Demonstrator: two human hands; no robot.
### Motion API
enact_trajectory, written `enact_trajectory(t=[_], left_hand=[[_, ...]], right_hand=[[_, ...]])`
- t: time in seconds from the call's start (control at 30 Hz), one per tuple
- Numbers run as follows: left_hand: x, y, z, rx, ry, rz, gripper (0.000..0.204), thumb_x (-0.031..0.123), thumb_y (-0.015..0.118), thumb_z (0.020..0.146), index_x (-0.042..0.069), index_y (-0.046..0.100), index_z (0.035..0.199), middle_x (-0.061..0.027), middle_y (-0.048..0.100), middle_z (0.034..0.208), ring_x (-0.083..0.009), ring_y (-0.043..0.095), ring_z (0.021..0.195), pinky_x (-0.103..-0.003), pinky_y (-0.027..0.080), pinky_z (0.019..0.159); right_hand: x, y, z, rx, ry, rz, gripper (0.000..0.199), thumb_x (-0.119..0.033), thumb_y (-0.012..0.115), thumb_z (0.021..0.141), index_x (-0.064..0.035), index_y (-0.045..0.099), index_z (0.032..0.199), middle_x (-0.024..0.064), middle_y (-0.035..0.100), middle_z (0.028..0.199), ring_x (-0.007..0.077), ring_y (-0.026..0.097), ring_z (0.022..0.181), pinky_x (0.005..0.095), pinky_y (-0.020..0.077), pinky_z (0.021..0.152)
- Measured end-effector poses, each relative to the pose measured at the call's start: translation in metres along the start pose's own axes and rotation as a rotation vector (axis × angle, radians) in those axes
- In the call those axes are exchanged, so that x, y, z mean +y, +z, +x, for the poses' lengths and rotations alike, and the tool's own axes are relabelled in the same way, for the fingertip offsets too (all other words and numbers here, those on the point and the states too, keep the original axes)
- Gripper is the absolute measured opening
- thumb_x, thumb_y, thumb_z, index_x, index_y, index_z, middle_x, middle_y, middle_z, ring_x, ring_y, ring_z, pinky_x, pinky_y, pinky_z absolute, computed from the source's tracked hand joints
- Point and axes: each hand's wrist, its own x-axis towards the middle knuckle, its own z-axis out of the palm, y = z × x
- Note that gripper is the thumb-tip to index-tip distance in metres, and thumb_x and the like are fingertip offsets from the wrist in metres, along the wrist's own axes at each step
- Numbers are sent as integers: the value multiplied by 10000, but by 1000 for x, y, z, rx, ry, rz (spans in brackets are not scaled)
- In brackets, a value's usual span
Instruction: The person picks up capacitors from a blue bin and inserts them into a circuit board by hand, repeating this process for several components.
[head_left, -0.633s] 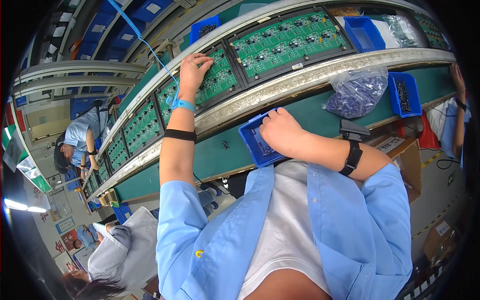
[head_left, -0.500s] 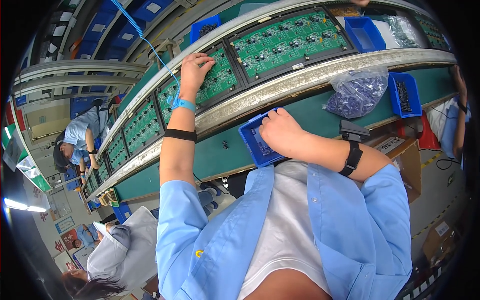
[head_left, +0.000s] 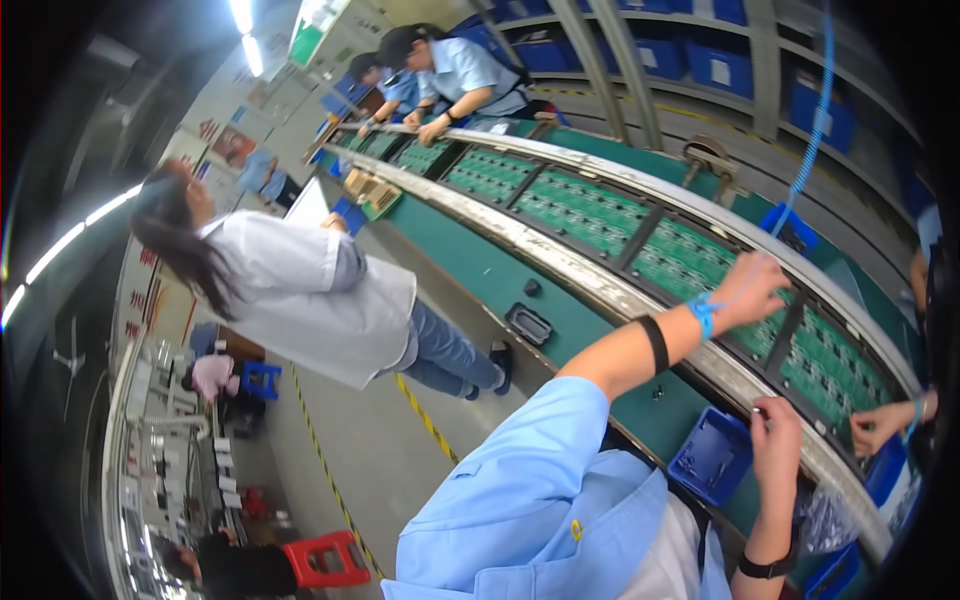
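My left hand [head_left: 750,288] is over the line of green circuit boards [head_left: 685,262], its fingers bent and slightly apart, with no part visible in them. A blue band with a coiled cord [head_left: 812,135] circles that wrist. Closer to my body, my right hand [head_left: 776,435] is raised beside the metal rail, thumb and fingers drawn together; whatever they may hold is too small to make out. Just left of it, a blue bin [head_left: 710,458] contains small dark parts. A few loose black parts [head_left: 657,393] lie on the green bench.
Another person's hand [head_left: 882,428] reaches over the boards at right, near a plastic bag [head_left: 832,520] of purplish parts. A black tray [head_left: 528,323] rests on the bench. A person in a white coat [head_left: 310,285] stands at left; co-workers [head_left: 480,85] bend over the line's far end.
My view has swung left along the line, bringing the white-coated person upright into view. My right hand has lifted out of the blue bin toward the rail; my left stays over the boards.
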Motion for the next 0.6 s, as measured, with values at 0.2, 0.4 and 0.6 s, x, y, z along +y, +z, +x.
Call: enact_trajectory(t=[0.2,0.4,0.6], left_hand=[[88,-30,-91,-170,-66,-385,204,251,772,799,93,723,919,-143,670,936,-363,654,921,-502,524,790],[142,-26,-174,-638,136,-228,161,254,728,804,101,717,852,-122,673,873,-341,693,874,-486,562,735],[148,-22,-192,-648,214,75,122,156,657,824,103,757,871,-110,704,884,-310,717,847,-469,571,696]], right_hand=[[60,-13,48,196,167,389,89,25,645,940,-2,653,1025,25,641,882,109,603,796,269,473,699],[21,-30,90,37,300,749,166,-121,666,966,-34,668,1107,12,652,914,120,617,814,267,507,740],[27,-7,104,54,409,953,196,-109,698,970,-38,663,1149,52,711,991,167,702,863,307,579,802]])
